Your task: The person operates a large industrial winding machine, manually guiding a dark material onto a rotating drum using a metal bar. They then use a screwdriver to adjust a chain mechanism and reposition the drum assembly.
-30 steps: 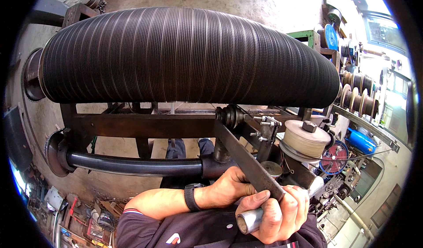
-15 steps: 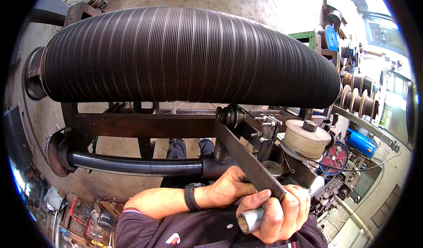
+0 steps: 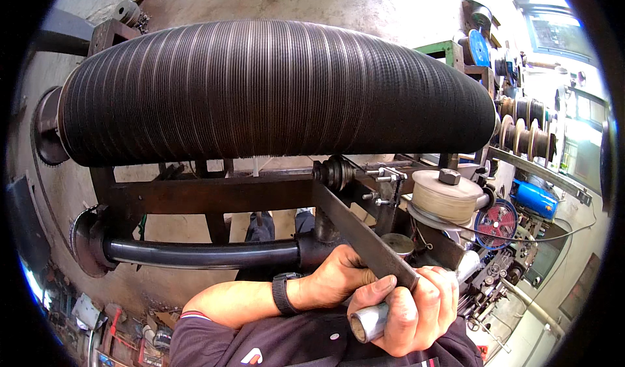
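My right hand [image 3: 411, 311] is wrapped round a short grey metal pipe [image 3: 370, 323], whose open end faces me. Its thumb lies by the near end of a long flat dark metal bar [image 3: 364, 233]. The bar slants away to a round dark fitting [image 3: 333, 173] below a big roller. On the bar's left side, my left hand [image 3: 335, 277] is closed, with a black watch on its wrist; its fingertips go out of sight under the bar. The large dark roller [image 3: 273, 90], ribbed with fine close rings, spans the view beyond my hands.
A steel beam [image 3: 221, 196] and a smooth black shaft [image 3: 202, 252] run across at left. Right of the bar stand a pale wound spool [image 3: 446, 197] with a nut on top and a bolted bracket [image 3: 389, 183]. Further right are a red fan [image 3: 495, 227] and a blue tank [image 3: 535, 199].
The view has shifted and tilted slightly, so the roller's left end sits lower in the picture. Both hands keep nearly the same hold and place by the bar.
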### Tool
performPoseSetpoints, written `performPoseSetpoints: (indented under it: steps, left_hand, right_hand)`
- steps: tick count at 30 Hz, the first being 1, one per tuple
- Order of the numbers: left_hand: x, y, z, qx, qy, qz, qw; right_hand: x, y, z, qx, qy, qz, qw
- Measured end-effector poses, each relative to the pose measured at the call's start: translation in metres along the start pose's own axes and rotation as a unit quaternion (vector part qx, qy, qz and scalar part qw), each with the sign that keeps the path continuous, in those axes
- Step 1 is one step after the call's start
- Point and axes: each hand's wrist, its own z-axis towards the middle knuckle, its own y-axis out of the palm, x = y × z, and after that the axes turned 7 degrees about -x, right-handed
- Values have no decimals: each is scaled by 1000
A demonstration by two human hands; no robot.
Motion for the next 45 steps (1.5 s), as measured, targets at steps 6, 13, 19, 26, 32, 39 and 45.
performPoseSetpoints:
  steps: [6,13,19,26,32,39,45]
  left_hand:
    - [4,6,-5,62,-4,43,997]
    - [11,3,-6,32,-31,83,996]
    - [2,3,-5,38,24,4,999]
    - [8,8,-7,33,33,-7,999]
    - [8,8,-9,24,34,1,999]
    - [9,5,-12,17,31,-14,999]
    - [11,4,-10,8,17,18,1000]
  right_hand:
    - [-6,3,1,8,0,-16,1000]
    - [-4,-6,-2,-33,-12,-1,999]
    - [1,-10,-2,-70,-28,14,997]
    - [2,-7,-5,-36,-61,-1,998]
    - [-5,1,-2,13,-34,5,999]
    - [-20,0,8,9,-7,-16,1000]
    - [-8,-1,1,-3,-27,-1,1000]
